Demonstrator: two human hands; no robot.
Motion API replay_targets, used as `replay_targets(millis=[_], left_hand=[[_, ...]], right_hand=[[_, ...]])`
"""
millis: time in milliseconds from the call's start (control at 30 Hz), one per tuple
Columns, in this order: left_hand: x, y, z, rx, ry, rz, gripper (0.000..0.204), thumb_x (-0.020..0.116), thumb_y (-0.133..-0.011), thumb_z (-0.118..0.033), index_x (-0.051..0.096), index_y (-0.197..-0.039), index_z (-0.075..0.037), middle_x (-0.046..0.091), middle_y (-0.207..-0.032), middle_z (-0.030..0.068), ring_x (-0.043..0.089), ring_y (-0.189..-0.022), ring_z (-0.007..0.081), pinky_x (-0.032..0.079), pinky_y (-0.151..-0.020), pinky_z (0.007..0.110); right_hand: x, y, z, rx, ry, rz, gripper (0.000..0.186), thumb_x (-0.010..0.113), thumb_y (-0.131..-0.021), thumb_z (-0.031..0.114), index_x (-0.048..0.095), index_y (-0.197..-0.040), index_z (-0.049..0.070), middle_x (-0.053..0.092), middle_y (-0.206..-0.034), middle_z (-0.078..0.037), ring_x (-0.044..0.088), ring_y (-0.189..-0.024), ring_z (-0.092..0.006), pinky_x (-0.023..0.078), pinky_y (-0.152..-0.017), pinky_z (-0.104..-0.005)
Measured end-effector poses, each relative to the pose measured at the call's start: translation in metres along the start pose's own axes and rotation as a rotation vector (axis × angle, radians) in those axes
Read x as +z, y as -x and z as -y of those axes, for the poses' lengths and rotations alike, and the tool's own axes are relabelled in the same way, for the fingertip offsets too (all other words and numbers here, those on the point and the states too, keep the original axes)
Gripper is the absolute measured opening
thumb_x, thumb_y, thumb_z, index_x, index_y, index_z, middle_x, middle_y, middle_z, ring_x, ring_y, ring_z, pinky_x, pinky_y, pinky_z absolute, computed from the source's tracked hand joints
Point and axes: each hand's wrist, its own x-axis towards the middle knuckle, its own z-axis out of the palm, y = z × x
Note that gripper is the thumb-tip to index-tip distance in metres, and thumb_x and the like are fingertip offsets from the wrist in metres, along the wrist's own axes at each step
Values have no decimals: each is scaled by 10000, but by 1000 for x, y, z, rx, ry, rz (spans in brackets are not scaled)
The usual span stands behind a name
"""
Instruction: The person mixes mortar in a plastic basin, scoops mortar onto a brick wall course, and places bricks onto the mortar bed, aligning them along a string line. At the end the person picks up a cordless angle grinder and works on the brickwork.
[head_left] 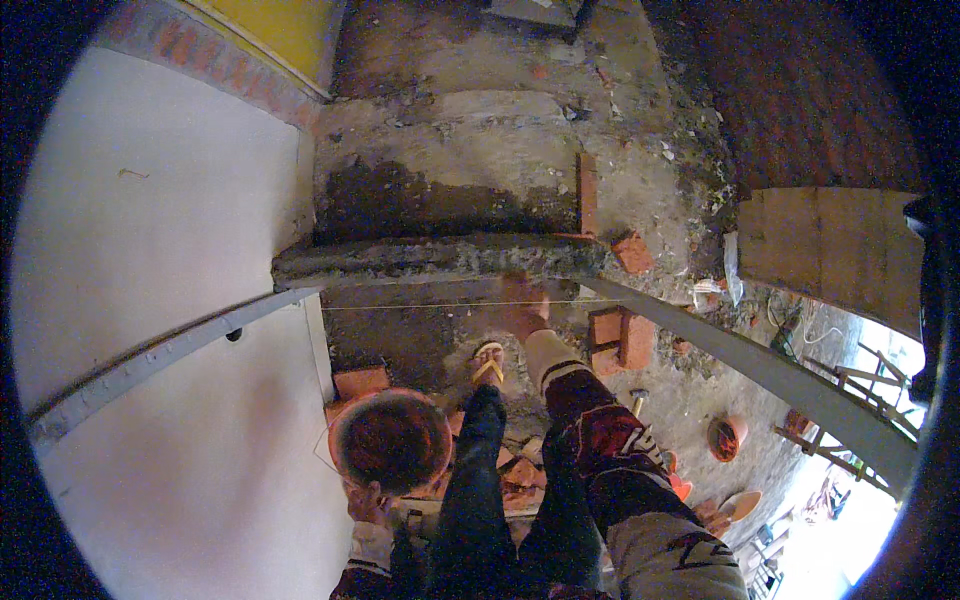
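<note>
In the head view, a worker's right hand, blurred, is at the near edge of a low, rough wall, close to a taut string; its fingers' state cannot be told. The left hand is at the near rim of a round bucket, which stands beside the white wall; its grip is unclear. Bricks lie right of the right hand.

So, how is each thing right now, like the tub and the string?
Tub: open-topped, dark stuff inside.
String: stretched straight.
Sandal: worn on a foot.
Brick pieces: loose, lying together.
Left hand: by the tub's rim, grip unclear.
Right hand: blurred, finger pose unclear.
</note>
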Motion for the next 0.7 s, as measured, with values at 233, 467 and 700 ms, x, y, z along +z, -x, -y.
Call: replay_targets(millis=[233, 467, 700], left_hand=[[-20, -8, 6, 642, -442, 402, 593, 827, -841, -204, 538, -1338, -58, 647, -951, 98, 626, -624, 255, 587, -559, 394], [-9, -9, 44, 857, -491, 153, 694, 845, -827, -215, 484, -1397, -51, 624, -1060, 89, 640, -737, 225, 601, -576, 380], [6, -29, 30, 187, -83, 344, 679, 766, -895, -290, 447, -1459, -87, 570, -1199, 119, 593, -932, 252, 555, -773, 404]], right_hand=[[-29, -11, 120, -13, -212, -148, 409, 535, -963, 342, 586, -1310, 131, 696, -1093, -190, 726, -900, -392, 599, -746, -521], [-26, 8, 26, 113, -60, 71, 349, 594, -936, 270, 627, -1244, 111, 625, -1202, -102, 690, -978, -324, 587, -752, -452], [-17, 67, -103, 299, -9, -28, 382, 581, -934, 257, 595, -1282, 100, 642, -1168, -132, 690, -951, -350, 571, -722, -503]])
